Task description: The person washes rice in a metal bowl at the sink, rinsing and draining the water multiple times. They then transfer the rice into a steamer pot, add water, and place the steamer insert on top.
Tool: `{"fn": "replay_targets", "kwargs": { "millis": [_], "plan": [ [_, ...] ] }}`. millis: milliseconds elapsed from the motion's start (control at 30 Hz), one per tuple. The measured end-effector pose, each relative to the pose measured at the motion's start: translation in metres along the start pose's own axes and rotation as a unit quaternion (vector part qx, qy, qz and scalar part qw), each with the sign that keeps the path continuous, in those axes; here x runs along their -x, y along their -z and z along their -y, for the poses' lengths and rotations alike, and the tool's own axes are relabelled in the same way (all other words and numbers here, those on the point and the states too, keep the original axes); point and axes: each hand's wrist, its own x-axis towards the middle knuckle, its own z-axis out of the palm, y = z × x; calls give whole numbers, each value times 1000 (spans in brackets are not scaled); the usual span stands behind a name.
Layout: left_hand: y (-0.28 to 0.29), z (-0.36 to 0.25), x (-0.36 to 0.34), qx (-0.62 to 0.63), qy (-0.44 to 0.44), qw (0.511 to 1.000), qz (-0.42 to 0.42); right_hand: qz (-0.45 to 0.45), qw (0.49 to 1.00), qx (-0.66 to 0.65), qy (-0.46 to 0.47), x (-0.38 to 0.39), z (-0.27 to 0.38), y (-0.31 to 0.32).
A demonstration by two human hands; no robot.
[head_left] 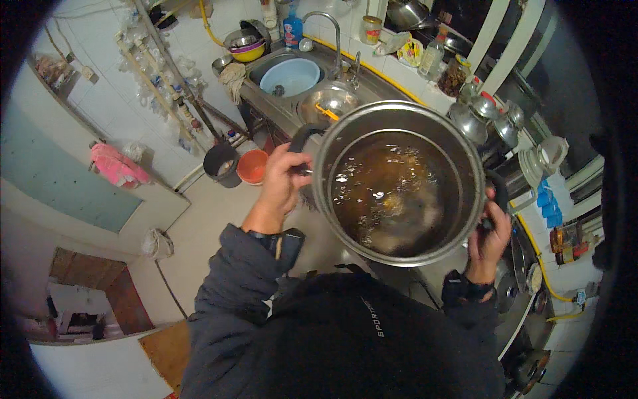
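Observation:
A large stainless steel pot (320, 219) is held up in front of my body by its two black side handles. Brown, murky liquid (359, 189) fills its lower part, with bright glints on the surface. Something pale shows dimly under the liquid; what it is I cannot make out. My left hand (282, 183) wraps round the left handle (307, 136). On the other side my right hand (490, 233) is closed on the right handle (497, 193), its fingers partly hidden by the pot's rim.
Ahead is a steel sink counter (266, 110) with a light blue basin (290, 76), a metal bowl (330, 103) and a tall faucet (337, 46). A black bucket (221, 163) and an orange bucket (252, 166) stand on the floor. Jars (454, 74) line the windowsill.

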Motion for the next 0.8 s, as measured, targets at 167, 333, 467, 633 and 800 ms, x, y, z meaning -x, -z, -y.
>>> {"fn": "replay_targets", "kwargs": {
  "millis": [167, 333, 467, 633, 800],
  "plan": [
    [72, -58, -51, 16, -4, 999, -37, 64, 997, -6, -30, -47, -65, -104],
    [133, -106, -114, -30, -33, 999, -21, 56, 998, 10, -12, -66, -119, -195],
    [159, -140, -171, -42, 16, 999, -20, 13, 998, 63, -19, -89, -137, -262],
    [196, -149, -254, -160, 48, 983, -71, 35, 992, 119, -12, -122, -152, -325],
    [258, -116, -344, -473, -57, 879, -31, 37, 998, 44, -24, -167, -164, -382]
  ]
}}
